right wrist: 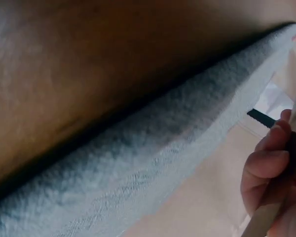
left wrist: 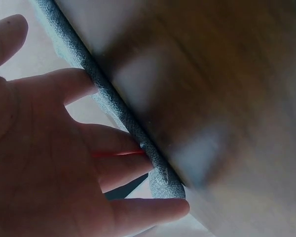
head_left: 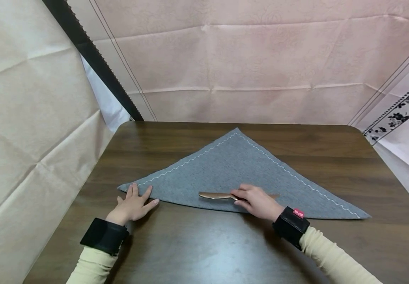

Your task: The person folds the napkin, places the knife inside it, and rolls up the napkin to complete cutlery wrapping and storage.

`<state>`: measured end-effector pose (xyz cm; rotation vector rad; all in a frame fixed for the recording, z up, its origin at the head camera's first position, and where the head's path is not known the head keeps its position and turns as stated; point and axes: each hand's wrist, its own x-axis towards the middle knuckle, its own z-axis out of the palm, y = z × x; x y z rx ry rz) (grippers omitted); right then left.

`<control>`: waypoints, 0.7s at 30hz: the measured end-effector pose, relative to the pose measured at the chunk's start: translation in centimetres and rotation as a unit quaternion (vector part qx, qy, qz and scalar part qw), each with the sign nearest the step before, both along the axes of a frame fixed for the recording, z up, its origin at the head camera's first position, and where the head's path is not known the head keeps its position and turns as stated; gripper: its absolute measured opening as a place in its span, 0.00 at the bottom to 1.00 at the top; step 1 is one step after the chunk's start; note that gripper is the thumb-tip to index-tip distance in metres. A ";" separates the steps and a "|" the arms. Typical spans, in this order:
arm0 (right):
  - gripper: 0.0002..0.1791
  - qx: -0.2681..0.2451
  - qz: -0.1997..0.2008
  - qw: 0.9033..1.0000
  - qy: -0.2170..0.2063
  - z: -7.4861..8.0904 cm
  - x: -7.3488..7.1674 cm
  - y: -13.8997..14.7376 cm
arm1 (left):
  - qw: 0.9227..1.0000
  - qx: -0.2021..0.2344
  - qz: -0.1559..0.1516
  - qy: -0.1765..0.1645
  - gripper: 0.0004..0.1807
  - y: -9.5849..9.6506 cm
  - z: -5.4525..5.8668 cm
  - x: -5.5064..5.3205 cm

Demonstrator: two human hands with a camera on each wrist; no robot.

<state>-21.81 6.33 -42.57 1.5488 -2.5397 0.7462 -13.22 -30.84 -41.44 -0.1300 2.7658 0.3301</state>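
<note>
Copper-coloured metal knife (head_left: 214,195) is pinched between fingers of right hand (head_left: 256,201), near middle of grey, white-stitched triangular cloth (head_left: 239,165) on brown wooden surface (head_left: 197,244). Cloth's left corner is touched by left hand (head_left: 132,207), fingers spread.

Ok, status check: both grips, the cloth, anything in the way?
Left grip spread at left end of grey cloth. Right grip holding knife over it. Cloth in triangle on table. Right grip hides knife's middle.
</note>
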 end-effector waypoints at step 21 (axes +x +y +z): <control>0.12 0.044 -0.014 0.999 0.012 -0.9 0.1 -0.9 | 1.000 0.005 -0.004 -0.002 0.41 0.0 0.1 -0.1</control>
